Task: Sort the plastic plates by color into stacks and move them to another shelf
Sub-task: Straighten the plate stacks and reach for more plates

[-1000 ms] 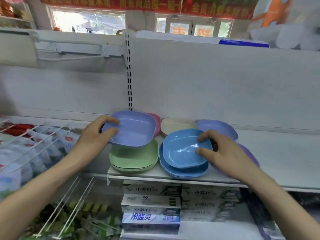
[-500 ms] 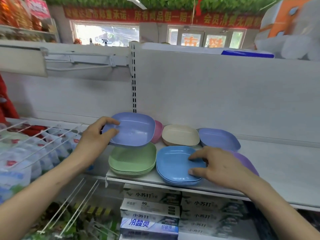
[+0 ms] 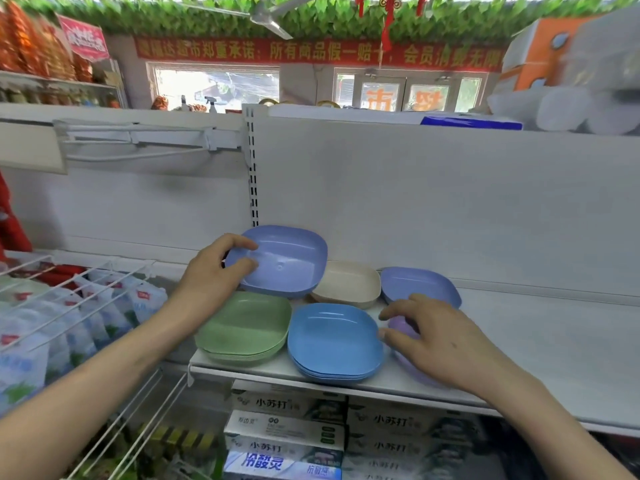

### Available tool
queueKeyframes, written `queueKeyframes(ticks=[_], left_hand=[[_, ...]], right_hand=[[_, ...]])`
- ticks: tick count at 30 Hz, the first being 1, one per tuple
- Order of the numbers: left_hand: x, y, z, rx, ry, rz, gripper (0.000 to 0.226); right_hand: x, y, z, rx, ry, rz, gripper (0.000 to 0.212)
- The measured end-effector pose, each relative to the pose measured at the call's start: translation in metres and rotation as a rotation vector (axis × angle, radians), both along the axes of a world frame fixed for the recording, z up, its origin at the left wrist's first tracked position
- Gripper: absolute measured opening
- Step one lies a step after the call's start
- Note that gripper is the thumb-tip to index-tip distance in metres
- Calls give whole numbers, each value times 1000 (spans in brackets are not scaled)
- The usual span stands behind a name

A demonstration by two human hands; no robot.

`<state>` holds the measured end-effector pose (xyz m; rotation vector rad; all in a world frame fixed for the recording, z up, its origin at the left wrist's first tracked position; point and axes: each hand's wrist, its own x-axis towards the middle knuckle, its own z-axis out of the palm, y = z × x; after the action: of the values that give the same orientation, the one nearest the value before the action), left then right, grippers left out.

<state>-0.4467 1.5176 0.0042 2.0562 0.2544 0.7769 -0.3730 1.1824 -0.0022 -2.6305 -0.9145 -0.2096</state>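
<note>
The left hand (image 3: 211,282) grips a periwinkle plate (image 3: 287,265) above the green stack (image 3: 246,327) on the shelf (image 3: 554,358). The right hand (image 3: 440,344), fingers loose, hangs over a lilac plate (image 3: 401,325) beside the blue stack (image 3: 334,341).

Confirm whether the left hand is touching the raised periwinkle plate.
Touching. Head view shows the left hand gripping the periwinkle plate by its left rim.

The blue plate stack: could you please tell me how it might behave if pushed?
The blue plate stack probably slides easily: glossy plastic on a smooth white shelf. The nested plates look thin, so likely light. Its front rim sits at the shelf lip, so pulling it forward could tip it.
</note>
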Motion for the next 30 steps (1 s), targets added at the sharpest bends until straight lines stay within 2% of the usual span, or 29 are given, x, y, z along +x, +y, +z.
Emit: queueKeyframes(ticks=[3, 7, 11, 13, 16, 19, 23, 27, 30], left_hand=[[25, -27, 5, 40, 58, -56, 26], [71, -68, 7, 72, 172, -142, 51], [116, -109, 1, 105, 297, -168, 60], [132, -126, -2, 107, 359, -186, 55], [149, -147, -5, 135, 378, -210, 26], [160, -165, -6, 192, 389, -207, 31], [168, -178, -7, 287, 442, -203, 26], [170, -185, -10, 481, 503, -170, 38], [169, -188, -11, 584, 525, -169, 25]], right_hand=[[3, -28, 4, 90, -15, -54, 31], [4, -66, 7, 194, -12, -139, 14], [5, -100, 5, 241, -24, -205, 5], [7, -116, 2, 257, -27, -235, 4], [8, -138, -3, 276, -18, -266, 5], [11, -156, -5, 290, 5, -283, 5], [16, -173, -5, 298, 5, -287, 6], [21, -181, -5, 299, -7, -283, 4], [26, -185, -7, 297, 1, -280, 5]])
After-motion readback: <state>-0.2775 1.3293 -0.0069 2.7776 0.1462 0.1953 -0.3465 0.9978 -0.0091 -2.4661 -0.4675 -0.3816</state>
